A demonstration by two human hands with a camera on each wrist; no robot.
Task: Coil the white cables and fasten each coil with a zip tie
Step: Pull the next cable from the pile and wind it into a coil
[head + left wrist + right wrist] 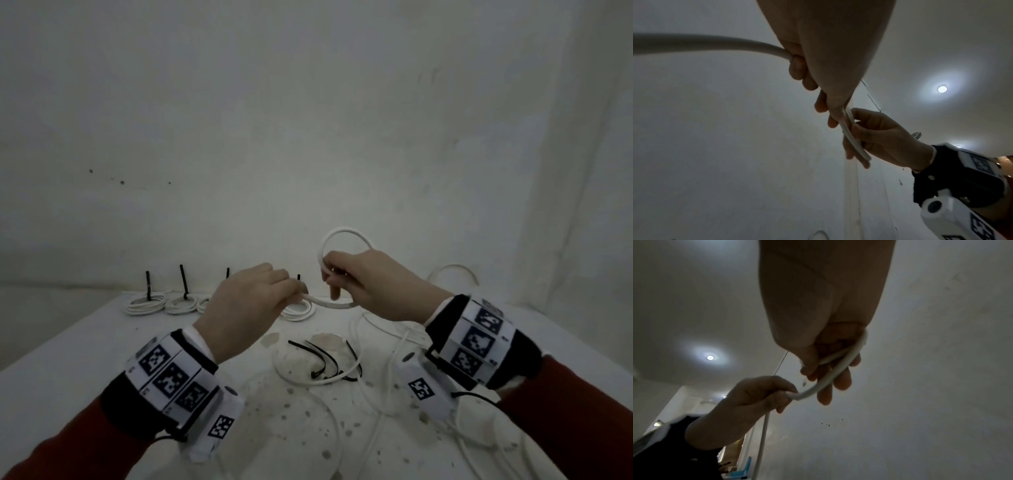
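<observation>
Above the white table [68,353] both hands work one white cable [327,303]. My right hand [363,284] grips a small upright loop [346,233] of it, and the right wrist view shows the cable [840,368] crossing its curled fingers. My left hand [253,298] pinches the run of cable just left of the loop; in the left wrist view the cable [715,43] passes through that fist. Several black zip ties [325,359] lie loose on the table below the hands.
Several finished coils [145,305] with black ties standing up sit in a row at the table's far edge. Loose white cables [380,370] sprawl over the near right of the stained tabletop. A white wall stands behind.
</observation>
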